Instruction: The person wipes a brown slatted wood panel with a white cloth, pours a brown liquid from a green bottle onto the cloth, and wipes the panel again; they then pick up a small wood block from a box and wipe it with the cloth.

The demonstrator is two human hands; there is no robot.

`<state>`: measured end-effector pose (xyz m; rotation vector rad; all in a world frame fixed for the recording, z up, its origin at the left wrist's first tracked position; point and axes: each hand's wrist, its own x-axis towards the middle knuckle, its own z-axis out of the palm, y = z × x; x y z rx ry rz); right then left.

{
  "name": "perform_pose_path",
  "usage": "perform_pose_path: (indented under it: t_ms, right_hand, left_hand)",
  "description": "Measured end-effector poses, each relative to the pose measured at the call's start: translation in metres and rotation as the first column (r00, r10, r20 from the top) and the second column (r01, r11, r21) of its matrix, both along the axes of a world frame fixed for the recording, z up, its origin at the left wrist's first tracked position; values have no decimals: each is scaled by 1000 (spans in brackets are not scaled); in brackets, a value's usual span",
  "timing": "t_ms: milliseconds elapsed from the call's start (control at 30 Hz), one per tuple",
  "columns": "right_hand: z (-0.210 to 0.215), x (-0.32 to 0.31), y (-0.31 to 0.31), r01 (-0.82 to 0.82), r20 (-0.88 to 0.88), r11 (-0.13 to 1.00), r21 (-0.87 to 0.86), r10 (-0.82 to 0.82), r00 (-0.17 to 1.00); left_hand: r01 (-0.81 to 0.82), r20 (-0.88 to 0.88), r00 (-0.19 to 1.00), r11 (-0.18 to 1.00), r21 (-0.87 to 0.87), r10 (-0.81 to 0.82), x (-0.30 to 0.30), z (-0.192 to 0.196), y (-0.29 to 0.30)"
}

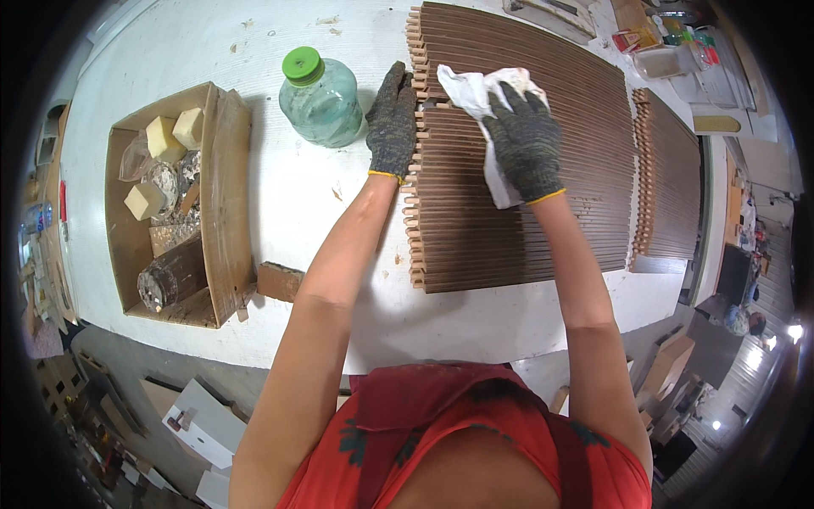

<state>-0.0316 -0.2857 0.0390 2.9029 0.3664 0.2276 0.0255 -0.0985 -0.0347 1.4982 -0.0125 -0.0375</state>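
Observation:
Dark brown wooden slats (475, 246) with pale tenon ends lie side by side in a wide row on the white table. Over their upper middle, my gloved right hand (526, 142) presses a crumpled white cloth (466, 88) against the wood, its fingers curved over it. My left hand (392, 127), in the same kind of dark knitted glove with a yellow cuff, rests along the slats' left ends. Its fingers are stretched out and hold nothing. Just left of it stands a pale green clear plastic jar (320, 103) with a green lid.
A cardboard box (231, 204) at the left holds yellowish sponge blocks (146, 201) and a dirty brown cylinder (172, 276). Beside it lies a small brown block (279, 281). More slats (674, 178) lie at the right. Containers (661, 61) stand at the far right.

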Motion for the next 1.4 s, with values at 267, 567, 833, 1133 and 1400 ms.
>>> perform_pose_path:
  t_ms: [267, 567, 833, 1133, 1400]
  right_hand:
    - [-5, 29, 34, -347, 152, 913, 212, 320, 935]
    - [-5, -28, -106, 308, 81, 912, 272, -341, 936]
    - [-33, 21, 105, -126, 284, 908, 398, 9, 959]
    - [-14, -53, -215, 339, 191, 874, 347, -420, 887]
    - [-58, -16, -81, 321, 101, 900, 297, -363, 926]
  left_hand:
    - [7, -115, 993, 996, 90, 4, 8, -18, -2]
    - [-19, -19, 1000, 997, -78, 17, 0, 0, -1]
    - [19, 223, 975, 991, -129, 10, 28, -72, 6]
    - [-50, 37, 998, 982, -181, 58, 6, -13, -6]
    - [15, 78, 997, 996, 85, -22, 3, -8, 1]
